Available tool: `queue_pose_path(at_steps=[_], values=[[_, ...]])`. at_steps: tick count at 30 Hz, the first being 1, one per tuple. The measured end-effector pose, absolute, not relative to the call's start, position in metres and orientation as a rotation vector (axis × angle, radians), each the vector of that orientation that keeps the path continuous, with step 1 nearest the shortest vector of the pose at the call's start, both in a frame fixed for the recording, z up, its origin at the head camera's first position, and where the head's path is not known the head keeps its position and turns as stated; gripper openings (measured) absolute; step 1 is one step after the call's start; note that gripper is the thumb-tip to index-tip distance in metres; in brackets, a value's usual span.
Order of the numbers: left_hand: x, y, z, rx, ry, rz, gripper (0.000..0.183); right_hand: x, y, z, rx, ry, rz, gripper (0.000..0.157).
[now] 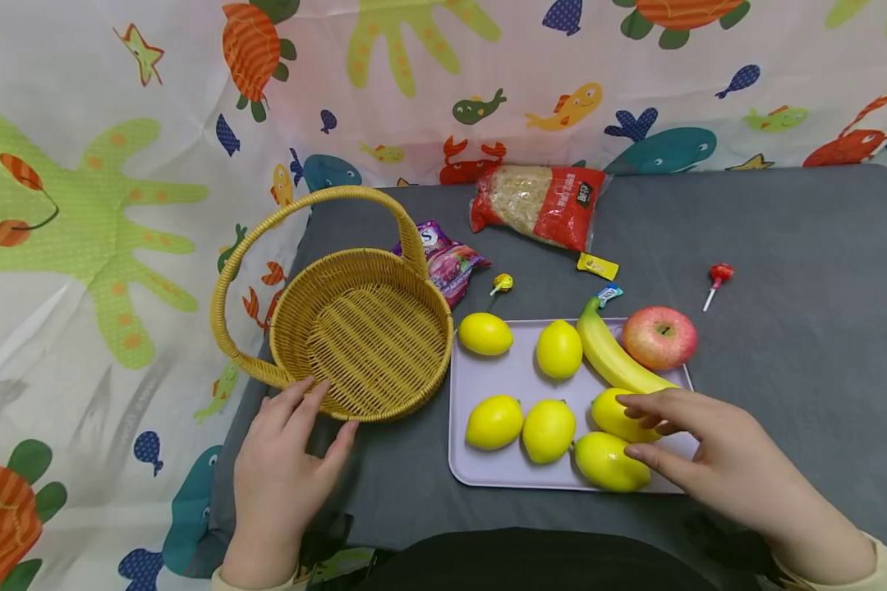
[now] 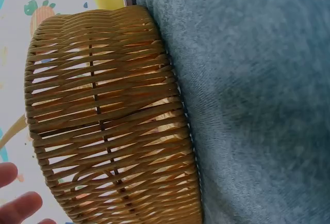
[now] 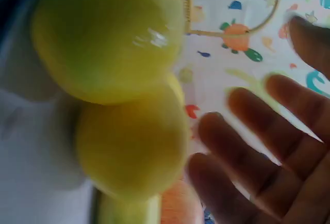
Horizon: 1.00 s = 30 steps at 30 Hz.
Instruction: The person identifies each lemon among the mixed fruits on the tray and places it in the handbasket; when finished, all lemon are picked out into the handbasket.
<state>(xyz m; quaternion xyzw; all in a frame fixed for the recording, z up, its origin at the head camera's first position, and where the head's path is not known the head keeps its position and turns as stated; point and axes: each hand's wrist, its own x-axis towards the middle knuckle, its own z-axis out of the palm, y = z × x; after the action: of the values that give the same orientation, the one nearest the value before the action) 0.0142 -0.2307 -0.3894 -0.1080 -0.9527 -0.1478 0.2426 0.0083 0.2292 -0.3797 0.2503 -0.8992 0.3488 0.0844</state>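
A yellow wicker basket (image 1: 369,345) with a tall handle stands at the left. My left hand (image 1: 284,460) is at its near rim, fingers spread and fingertips overlapping the rim in the head view. The basket's woven side (image 2: 111,121) fills much of the left wrist view, fingertips (image 2: 20,208) at the lower left. My right hand (image 1: 717,460) hovers over the right end of a pale lilac tray (image 1: 461,472), fingers extended and apart. Beneath and beside it are two lemons (image 1: 612,461), also large in the right wrist view as yellow lemons (image 3: 131,146). It grips nothing.
More lemons (image 1: 485,334), a banana (image 1: 613,353) and an apple (image 1: 659,337) lie on the tray. Behind are a purple snack bag (image 1: 451,267), a red-and-clear packet (image 1: 535,205), a yellow lollipop (image 1: 502,283) and small candies (image 1: 597,266). A red lollipop (image 1: 720,276) lies right.
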Motion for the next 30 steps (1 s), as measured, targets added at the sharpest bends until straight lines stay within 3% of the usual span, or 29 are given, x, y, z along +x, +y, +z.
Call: queue_pose_path(at_steps=[6, 12, 17, 23, 30], values=[[0.014, -0.231, -0.395, -0.313, -2.576, -0.464, 0.06, 0.016, 0.216, -0.388, 0.733, -2.873, 0.91, 0.051], [0.013, -0.232, -0.398, -0.34, -2.599, -0.467, 0.037, 0.02, 0.208, -0.392, 0.701, -2.905, 0.785, 0.055], [0.012, -0.233, -0.396, -0.341, -2.624, -0.465, 0.048, 0.026, 0.203, -0.392, 0.619, -2.987, 0.726, 0.058], [0.012, -0.234, -0.395, -0.34, -2.644, -0.453, 0.028, 0.028, 0.2, -0.403, 0.661, -2.936, 0.745, 0.062], [0.011, -0.233, -0.394, -0.338, -2.664, -0.449, 0.025, 0.028, 0.2, -0.41, 0.65, -2.837, 0.901, 0.06]])
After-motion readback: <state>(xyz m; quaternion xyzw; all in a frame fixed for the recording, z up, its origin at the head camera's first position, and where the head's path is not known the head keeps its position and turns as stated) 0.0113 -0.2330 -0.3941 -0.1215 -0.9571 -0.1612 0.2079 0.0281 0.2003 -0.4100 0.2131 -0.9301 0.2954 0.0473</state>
